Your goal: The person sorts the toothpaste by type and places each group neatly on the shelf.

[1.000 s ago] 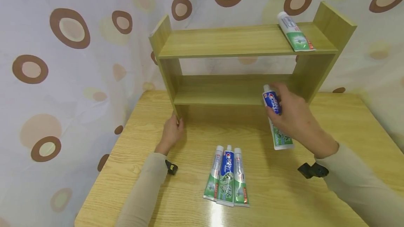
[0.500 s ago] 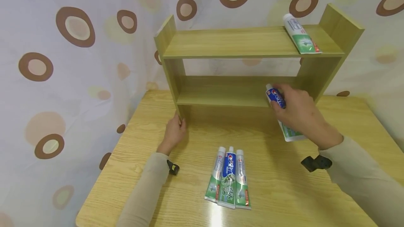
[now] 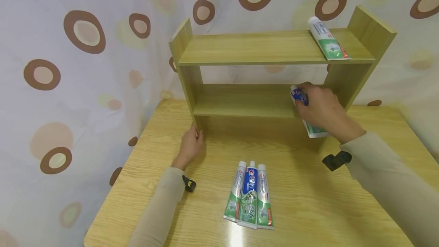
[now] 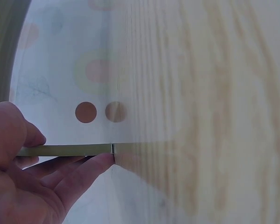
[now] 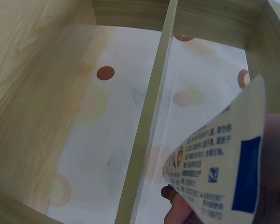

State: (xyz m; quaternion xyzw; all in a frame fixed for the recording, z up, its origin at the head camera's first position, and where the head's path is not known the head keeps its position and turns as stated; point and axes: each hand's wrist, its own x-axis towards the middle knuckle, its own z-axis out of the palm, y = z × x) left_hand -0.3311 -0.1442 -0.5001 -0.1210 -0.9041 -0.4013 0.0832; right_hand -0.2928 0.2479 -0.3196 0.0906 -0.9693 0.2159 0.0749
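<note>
My right hand [image 3: 322, 106] grips a blue, white and green toothpaste tube [image 3: 313, 130] at the right end of the wooden shelf's lower board [image 3: 245, 102]. Its cap points up and away, and the fingers cover the tube's middle. The right wrist view shows the printed back of this toothpaste tube [image 5: 219, 163] beside a board edge [image 5: 147, 121]. At the shelf's lower left, my left hand [image 3: 190, 144] holds the side panel. In the left wrist view, thumb and fingers lie on opposite faces of that panel [image 4: 65, 150].
Three toothpaste tubes [image 3: 248, 197] lie side by side on the wooden table [image 3: 291, 201], caps toward the shelf. Another white-and-green tube [image 3: 327, 41] lies on the upper board [image 3: 247, 48], near its right end. A patterned cloth [image 3: 113, 71] hangs behind.
My right hand has carried the toothpaste tube upward and a little right, closer to the lower board. The left hand keeps its hold on the panel. The head view has shifted slightly.
</note>
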